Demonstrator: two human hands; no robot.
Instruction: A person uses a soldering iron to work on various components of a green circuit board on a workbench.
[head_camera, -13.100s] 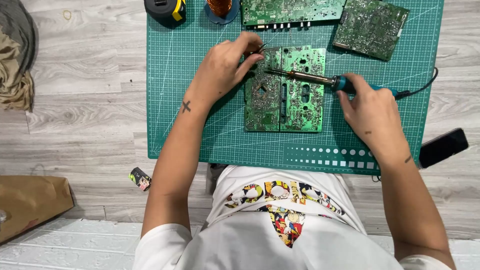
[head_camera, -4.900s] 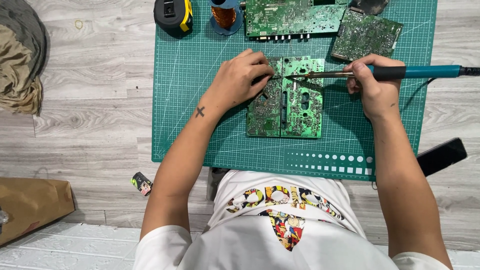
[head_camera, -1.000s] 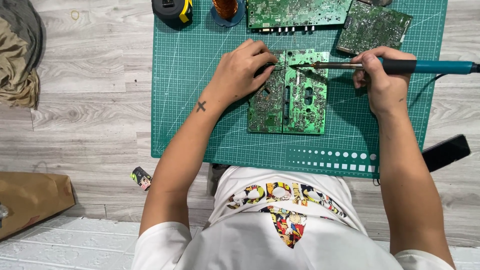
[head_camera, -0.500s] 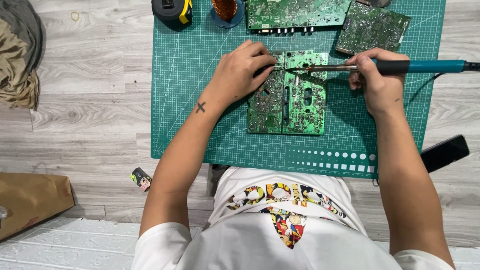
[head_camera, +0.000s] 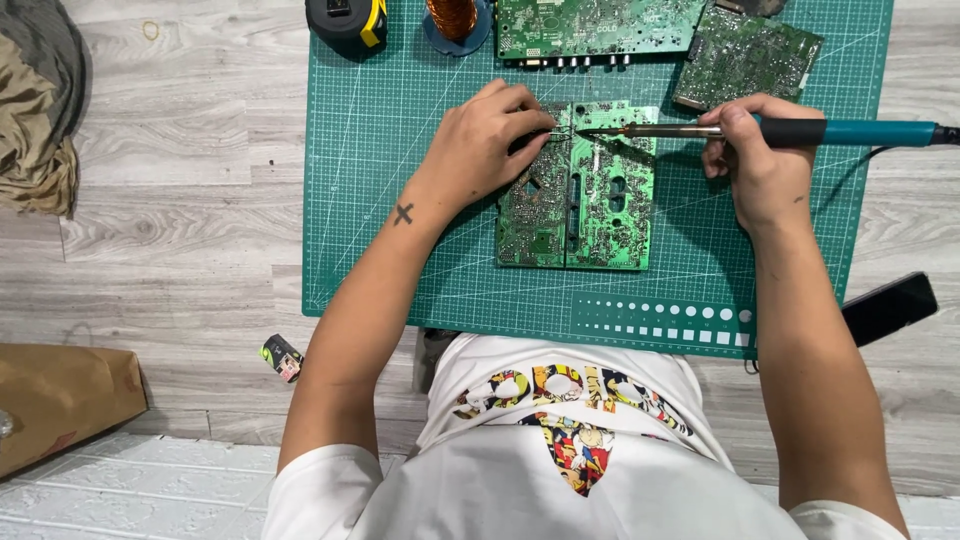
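Iron tip has slid left since half a second ago; right hand (head_camera: 762, 165) grips soldering iron (head_camera: 760, 131), left hand (head_camera: 480, 150) pinches solder wire at circuit board (head_camera: 580, 190) twelve o'clock edge—joint being soldered, needs steady contact.

**Stuff you can't really make out here**

The soldering iron (head_camera: 800, 132) handle runs off the right edge, so its tail is cut. The long circuit board (head_camera: 598, 27), tape measure (head_camera: 347, 22) and copper coil (head_camera: 453, 18) get clipped by the top edge. The left hand (head_camera: 480, 150) hides the board's (head_camera: 580, 190) upper left corner; whatever its fingertips pinch is too small to tell. The black phone (head_camera: 888, 307) sits half under the right forearm.
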